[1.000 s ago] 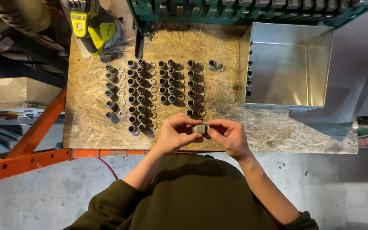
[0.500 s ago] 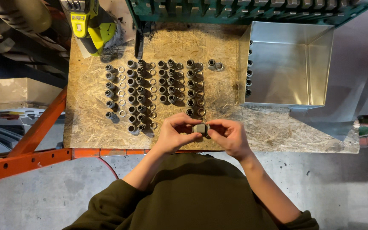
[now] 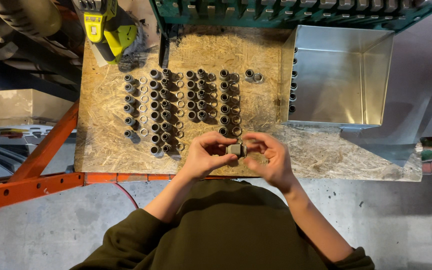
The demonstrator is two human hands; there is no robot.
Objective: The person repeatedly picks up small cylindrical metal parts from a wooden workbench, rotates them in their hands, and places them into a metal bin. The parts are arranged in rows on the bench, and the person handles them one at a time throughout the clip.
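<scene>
My left hand (image 3: 203, 156) and my right hand (image 3: 272, 159) meet over the front edge of a chipboard worktop (image 3: 111, 150). Between their fingertips they pinch one small grey metal fitting (image 3: 235, 149), thumbs below and forefingers above. Just beyond the hands, several rows of similar short metal fittings and nuts (image 3: 188, 102) stand upright on the board. Both arms wear dark olive sleeves.
A shiny sheet-metal box (image 3: 376, 75) with holes down its left wall stands at the right of the board. A yellow-green power drill (image 3: 107, 30) lies at the back left. A green rack (image 3: 296, 11) runs along the back. Orange steel beams (image 3: 31, 172) frame the left.
The hands stay in place; the fingers shift slightly around the fitting.
</scene>
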